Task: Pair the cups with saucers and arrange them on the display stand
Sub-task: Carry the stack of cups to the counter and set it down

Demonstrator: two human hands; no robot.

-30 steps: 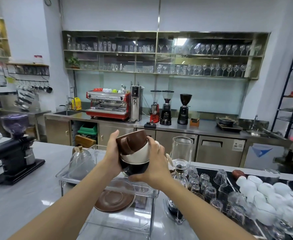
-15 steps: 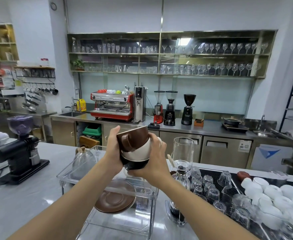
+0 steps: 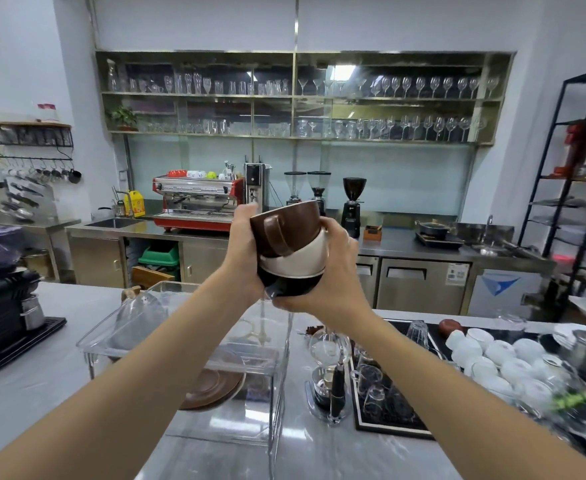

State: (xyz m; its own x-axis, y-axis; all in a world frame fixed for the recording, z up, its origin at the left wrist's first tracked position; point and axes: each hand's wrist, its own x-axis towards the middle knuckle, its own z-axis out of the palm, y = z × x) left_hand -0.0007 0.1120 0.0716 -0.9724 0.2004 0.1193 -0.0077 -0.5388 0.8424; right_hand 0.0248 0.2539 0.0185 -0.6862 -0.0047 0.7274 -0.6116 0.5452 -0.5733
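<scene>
Both my hands hold a nested stack of three cups in the air above the clear display stand (image 3: 277,372). The brown cup (image 3: 286,226) sits on top with its handle facing me, a cream cup (image 3: 300,259) is under it, and a black cup (image 3: 293,284) is at the bottom. My left hand (image 3: 244,251) grips the stack's left side. My right hand (image 3: 334,271) wraps the right side and bottom. A brown saucer (image 3: 212,388) lies on the stand's lower level.
A glass dome (image 3: 137,323) rests on the stand's top left. A siphon brewer (image 3: 327,372) stands right of the stand, next to a black mat with upturned glasses (image 3: 376,393) and white cups (image 3: 499,358). A black grinder (image 3: 0,303) stands at the left.
The stack of cups has risen higher above the stand in both hands, and the view has shifted a little to the left. The grip looks the same.
</scene>
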